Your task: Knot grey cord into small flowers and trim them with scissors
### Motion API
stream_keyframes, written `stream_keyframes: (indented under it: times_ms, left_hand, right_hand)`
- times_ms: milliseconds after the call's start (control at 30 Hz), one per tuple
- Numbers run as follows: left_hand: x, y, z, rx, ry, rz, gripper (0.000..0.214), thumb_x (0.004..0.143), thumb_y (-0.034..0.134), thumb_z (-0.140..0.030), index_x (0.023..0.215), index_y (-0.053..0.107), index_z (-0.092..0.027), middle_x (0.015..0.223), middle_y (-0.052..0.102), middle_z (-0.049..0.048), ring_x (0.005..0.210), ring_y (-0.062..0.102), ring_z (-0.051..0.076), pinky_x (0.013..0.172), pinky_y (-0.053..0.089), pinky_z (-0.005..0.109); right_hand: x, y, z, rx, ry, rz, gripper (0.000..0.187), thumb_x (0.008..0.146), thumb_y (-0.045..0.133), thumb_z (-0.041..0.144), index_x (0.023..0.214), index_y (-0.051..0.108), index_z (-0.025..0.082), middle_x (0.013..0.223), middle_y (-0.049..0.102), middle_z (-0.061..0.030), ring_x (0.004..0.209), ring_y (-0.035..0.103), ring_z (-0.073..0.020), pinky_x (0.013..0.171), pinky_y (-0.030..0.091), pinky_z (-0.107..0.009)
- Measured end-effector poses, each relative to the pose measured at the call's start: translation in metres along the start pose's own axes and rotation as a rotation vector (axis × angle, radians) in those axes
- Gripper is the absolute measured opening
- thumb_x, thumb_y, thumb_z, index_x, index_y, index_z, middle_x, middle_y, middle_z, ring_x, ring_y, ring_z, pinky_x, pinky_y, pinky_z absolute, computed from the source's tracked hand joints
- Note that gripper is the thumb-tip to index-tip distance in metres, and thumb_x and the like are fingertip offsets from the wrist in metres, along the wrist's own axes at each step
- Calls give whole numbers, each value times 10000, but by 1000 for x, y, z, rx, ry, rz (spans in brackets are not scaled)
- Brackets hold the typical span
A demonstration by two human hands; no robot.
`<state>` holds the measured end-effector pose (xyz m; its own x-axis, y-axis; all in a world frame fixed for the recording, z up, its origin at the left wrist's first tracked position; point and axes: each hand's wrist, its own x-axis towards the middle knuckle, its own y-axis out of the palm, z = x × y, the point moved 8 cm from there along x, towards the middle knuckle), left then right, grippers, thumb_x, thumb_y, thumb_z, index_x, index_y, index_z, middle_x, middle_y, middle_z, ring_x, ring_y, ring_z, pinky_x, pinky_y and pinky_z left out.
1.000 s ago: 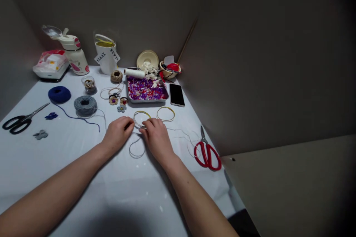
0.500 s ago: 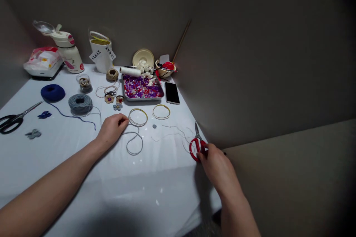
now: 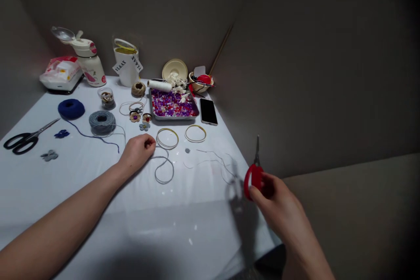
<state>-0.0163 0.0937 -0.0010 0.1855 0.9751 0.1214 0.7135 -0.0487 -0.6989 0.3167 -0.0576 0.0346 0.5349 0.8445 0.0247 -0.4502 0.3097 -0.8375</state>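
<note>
My right hand [image 3: 278, 197] grips red-handled scissors [image 3: 254, 177] by the handles, raised above the table's right edge with the blades pointing away from me. Their shadow falls on the white surface. My left hand [image 3: 138, 151] rests on the table with its fingers pinched together on grey yarn [image 3: 164, 179], whose loose loop lies just to the right. The exact pinch point is hidden behind the fingers. Two thin hoops, one [image 3: 167, 138] by my left fingertips and another [image 3: 196, 134] farther right, lie flat. Between the hands are a small grey disc [image 3: 187, 150] and thin thread [image 3: 210, 160].
A metal tray [image 3: 175, 118] of purple and red beads stands at the back beside a phone [image 3: 208, 111]. Leftward are a grey yarn ball [image 3: 102, 123], a blue yarn ball [image 3: 71, 109], black scissors [image 3: 28, 140] and small crocheted flowers [image 3: 144, 126]. A wall [image 3: 311, 96] borders the right side.
My right hand has lifted the red scissors off the table and moved them right. The left hand stays by the grey yarn. The whole view has shifted slightly.
</note>
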Motion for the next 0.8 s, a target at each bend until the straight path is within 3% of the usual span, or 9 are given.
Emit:
stream_keyframes:
  times_ms: [167, 267, 367, 567, 667, 800]
  left_hand:
    - [0, -3, -5, -5, 75, -18, 120, 759, 529, -189, 732, 646, -183, 684, 659, 22, 635, 587, 162, 619, 441, 279]
    - [1, -4, -6, -34, 119, -33, 131, 779, 526, -191, 745, 653, -191, 742, 683, 29, 683, 607, 173, 661, 461, 293]
    - [2, -5, -5, -51, 123, -38, 143, 802, 524, -197, 766, 662, -192, 788, 702, 38, 735, 626, 186, 708, 474, 309]
    - [2, -6, -7, -2, 168, -66, 141, 834, 523, -175, 815, 662, -169, 831, 705, 56, 782, 633, 191, 747, 477, 310]
    - [1, -9, -12, 25, 250, -104, 137, 853, 516, -166, 828, 651, -162, 833, 698, 58, 789, 633, 186, 747, 482, 304]
    - [0, -14, -21, 66, 369, -154, 137, 881, 506, -182, 844, 637, -165, 841, 694, 59, 814, 633, 183, 761, 491, 307]
  right_hand:
    - [-16, 30, 34, 539, 27, 383, 314, 646, 667, 394, 876, 568, 205, 934, 660, -112, 853, 623, -239, 774, 500, -363]
    - [-31, 46, 58, 652, 3, 536, 314, 684, 703, 420, 872, 549, 221, 894, 633, -79, 809, 592, -206, 738, 494, -345]
    - [-51, 70, 84, 738, -13, 778, 370, 700, 707, 486, 885, 544, 210, 818, 579, -42, 718, 536, -162, 634, 461, -296]
    - [-84, 122, 126, 921, 95, 1217, 527, 713, 646, 631, 914, 524, 160, 757, 532, -17, 620, 458, -104, 553, 355, -239]
    - [-86, 138, 136, 1000, 132, 1322, 604, 723, 553, 716, 898, 531, 138, 710, 527, -15, 593, 467, -104, 571, 367, -249]
    - [-79, 147, 140, 1050, 239, 1322, 622, 695, 543, 748, 860, 547, 148, 680, 538, -12, 566, 482, -110, 558, 388, -251]
